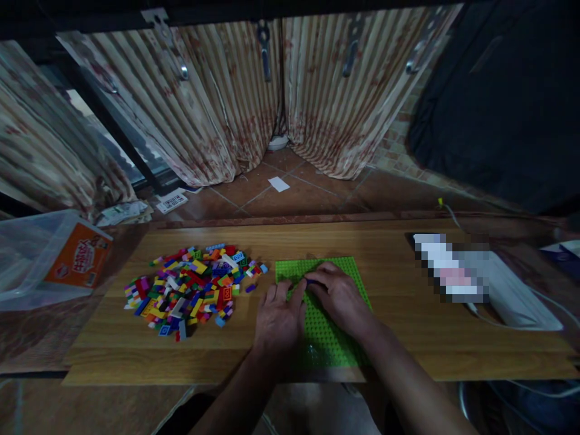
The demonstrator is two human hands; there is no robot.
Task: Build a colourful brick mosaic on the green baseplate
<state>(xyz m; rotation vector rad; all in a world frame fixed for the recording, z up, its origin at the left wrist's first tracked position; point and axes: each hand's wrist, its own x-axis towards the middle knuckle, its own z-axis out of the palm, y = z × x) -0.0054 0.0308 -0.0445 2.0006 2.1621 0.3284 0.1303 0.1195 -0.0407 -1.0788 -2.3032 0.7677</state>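
A green studded baseplate (pixel 326 347) lies on the wooden table in front of me. Over its upper part, my right hand (pixel 338 293) pinches a small dark blue or purple brick (pixel 310 281) between thumb and fingers, close to the studs. Whether the brick is seated on them I cannot tell. My left hand (pixel 280 317) rests across the plate's left edge, fingers apart from the thumb, its thumb side close to the brick. Left of the plate spreads a pile of mixed colourful bricks (pixel 194 281); one small purple brick (pixel 251 288) lies loose at its right side.
The wooden table (pixel 389 356) carries a phone (pixel 446 266) with a cable and a pale flat packet (pixel 516 296) at the right. A clear plastic bin (pixel 36 254) with an orange label stands at far left. Striped curtains (pixel 226 103) hang behind the tiled floor.
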